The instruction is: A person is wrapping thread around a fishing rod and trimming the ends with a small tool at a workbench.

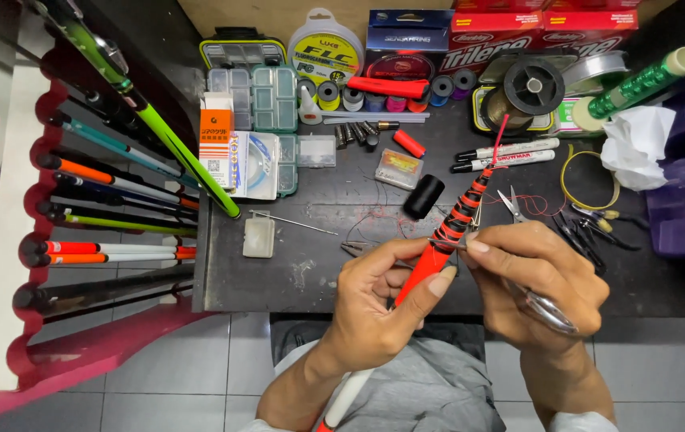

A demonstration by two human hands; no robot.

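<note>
My left hand (378,300) grips the red rod (438,252) at lower centre, thumb and fingers clenched round it. My right hand (538,280) clasps a silvery tool (546,308), its tip hidden by my fingers. Beyond, on the dark table (310,276), lie scissors (510,204), two markers (506,154) and a black cylinder (423,197). Rods (110,188) fill the rack at left, butts cut off.

head view | worn on the head, facing steeply down | close over hands (454,292) | workbench (342,272) beyond
</note>
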